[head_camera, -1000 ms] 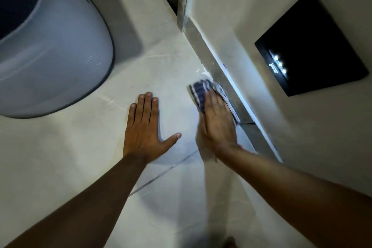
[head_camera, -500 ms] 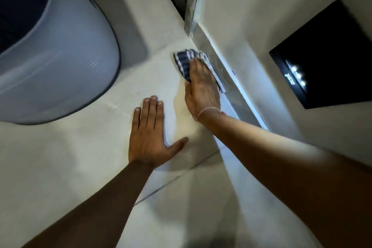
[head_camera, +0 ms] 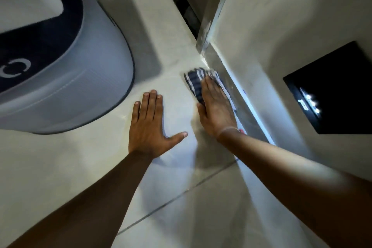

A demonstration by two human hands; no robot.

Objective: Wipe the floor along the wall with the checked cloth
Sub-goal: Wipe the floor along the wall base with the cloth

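The checked cloth (head_camera: 194, 81), blue and white, lies flat on the pale tiled floor (head_camera: 60, 167) right against the foot of the wall (head_camera: 261, 26). My right hand (head_camera: 216, 109) presses down on it with fingers together, covering most of it; only the cloth's far and left edges show. My left hand (head_camera: 150, 125) rests flat on the tile to the left, fingers spread, thumb out, holding nothing. A shiny grey skirting strip (head_camera: 239, 90) runs along the wall beside the cloth.
A large rounded grey-and-navy appliance (head_camera: 66, 70) stands on the floor at the left, close to my left hand. A black panel with small white lights (head_camera: 332, 90) is set in the wall at the right. A dark gap (head_camera: 181, 0) runs behind the wall corner.
My right hand slid the cloth forward along the wall, then back a little toward me. My left hand stayed planted on the tile.
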